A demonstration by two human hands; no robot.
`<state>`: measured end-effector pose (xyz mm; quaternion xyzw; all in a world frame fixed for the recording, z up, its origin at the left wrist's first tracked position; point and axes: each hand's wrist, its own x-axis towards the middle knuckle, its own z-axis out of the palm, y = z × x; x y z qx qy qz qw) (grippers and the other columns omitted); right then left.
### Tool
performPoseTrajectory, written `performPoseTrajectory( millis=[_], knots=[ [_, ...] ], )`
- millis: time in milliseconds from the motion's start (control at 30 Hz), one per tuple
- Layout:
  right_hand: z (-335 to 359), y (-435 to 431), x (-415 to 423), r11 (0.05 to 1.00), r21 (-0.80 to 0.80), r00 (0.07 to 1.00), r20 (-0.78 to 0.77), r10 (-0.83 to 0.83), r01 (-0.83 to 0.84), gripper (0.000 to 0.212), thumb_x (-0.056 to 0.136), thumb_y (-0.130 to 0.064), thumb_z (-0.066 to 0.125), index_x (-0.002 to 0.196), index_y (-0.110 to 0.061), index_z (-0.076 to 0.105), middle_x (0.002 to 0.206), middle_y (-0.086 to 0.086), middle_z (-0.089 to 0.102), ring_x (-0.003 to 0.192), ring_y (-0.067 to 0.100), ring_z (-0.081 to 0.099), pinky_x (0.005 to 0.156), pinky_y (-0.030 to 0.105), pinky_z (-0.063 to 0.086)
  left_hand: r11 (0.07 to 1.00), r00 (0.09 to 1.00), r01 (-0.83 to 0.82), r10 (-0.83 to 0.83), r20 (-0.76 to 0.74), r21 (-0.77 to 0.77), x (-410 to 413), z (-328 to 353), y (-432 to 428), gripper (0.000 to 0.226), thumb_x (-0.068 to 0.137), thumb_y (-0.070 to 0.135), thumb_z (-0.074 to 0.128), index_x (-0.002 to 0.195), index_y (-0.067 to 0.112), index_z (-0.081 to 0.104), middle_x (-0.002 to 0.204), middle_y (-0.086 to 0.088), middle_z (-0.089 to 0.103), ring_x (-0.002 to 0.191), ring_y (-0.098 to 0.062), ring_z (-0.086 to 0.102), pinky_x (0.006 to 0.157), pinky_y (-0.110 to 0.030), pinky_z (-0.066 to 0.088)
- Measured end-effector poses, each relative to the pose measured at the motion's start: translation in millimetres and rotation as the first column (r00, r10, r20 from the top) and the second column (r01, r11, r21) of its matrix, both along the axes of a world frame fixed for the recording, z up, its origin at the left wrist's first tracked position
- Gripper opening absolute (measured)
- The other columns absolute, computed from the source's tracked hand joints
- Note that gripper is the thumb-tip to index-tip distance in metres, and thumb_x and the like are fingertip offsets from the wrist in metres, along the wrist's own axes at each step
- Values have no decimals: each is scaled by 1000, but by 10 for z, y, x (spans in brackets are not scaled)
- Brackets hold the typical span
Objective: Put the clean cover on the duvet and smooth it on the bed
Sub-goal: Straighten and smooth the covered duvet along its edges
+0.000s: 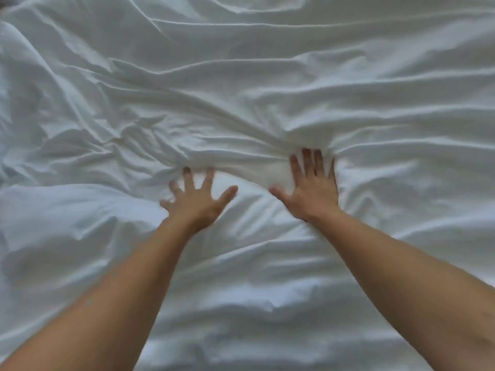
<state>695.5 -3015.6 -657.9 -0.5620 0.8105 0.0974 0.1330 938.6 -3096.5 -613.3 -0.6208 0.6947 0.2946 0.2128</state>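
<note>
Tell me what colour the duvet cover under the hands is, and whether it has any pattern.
Plain white, no pattern; the duvet cover shows it best in the head view.

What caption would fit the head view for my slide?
Left hand and right hand press flat on the wrinkled white duvet cover.

The duvet cover (pixel 267 76) is showing as white cloth, soft and matt, with only a faint sheen catching along its ridges. It is lying creased all over, crumpling most finely at the middle left and looking somewhat smoother at the near side.
</note>
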Motion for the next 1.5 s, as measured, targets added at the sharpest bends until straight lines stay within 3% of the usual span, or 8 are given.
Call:
performPoseTrajectory(
  millis=[300,400,500,700,933,1100,1200,1500],
  knots=[
    [-17,2492,-846,951,-33,950,-50,-307,306,92,87,-86,18,160,-30,13,169,5,-1,156,29,-5,118,64,-10,848,857,506,-515,-25,-157,-1289,-345,2547,113,64,102,23,154,46,-16,160,-10,-37,145,-42,-34,105,-82,-6],
    [-23,3165,-1172,920,-98,923,-28,-384,380,94,86,-84,33,158,-23,30,168,13,10,154,37,4,122,60,3,811,829,525,-556,-61,-258,-1787,-332,2860,83,77,77,56,151,46,32,167,-11,11,150,-44,13,105,-79,15],
    [24,3467,-1492,852,-311,891,-35,-452,420,94,86,-78,47,153,-12,40,164,22,19,153,40,13,123,58,4,777,819,473,-561,-117,-415,-2325,-306,2890,22,86,35,68,103,21,67,124,-10,59,113,-38,55,93,-53,42],
    [192,3873,-2483,375,-182,410,238,-880,909,68,90,-66,55,128,-9,56,128,21,59,119,40,55,92,44,43,836,815,427,-520,-255,-344,-3220,-191,2987,33,100,43,51,103,11,56,111,-15,57,105,-38,56,86,-47,46],
    [281,3909,-3025,644,-2,596,383,-706,765,36,105,-28,33,109,-7,63,113,22,68,105,40,65,83,40,49,727,720,645,-681,-132,-234,-4199,-193,3332,27,102,37,48,105,13,61,112,-21,68,101,-42,64,79,-44,51],
    [357,4023,-3860,530,-388,643,268,-718,754,23,96,-29,56,107,-9,60,111,20,61,101,39,62,79,42,49,590,581,719,-800,-148,-367,-4300,-55,3109,27,100,35,47,85,19,63,100,-9,71,84,-41,66,65,-39,48],
    [324,4109,-4310,418,-233,473,287,-833,878,58,85,-46,72,130,-17,47,131,13,44,118,37,46,87,48,45,553,530,706,-827,-187,-443,-4374,-46,3081,38,93,40,39,83,17,66,93,-7,73,77,-39,67,59,-36,44],
    [198,4390,-4900,391,-336,516,579,-631,857,17,92,-17,68,84,-4,60,84,8,60,77,27,55,64,26,33,787,716,297,-558,-419,-540,-5699,60,3066,27,96,29,44,77,11,53,79,-12,59,69,-37,57,61,-35,32]
  ],
)
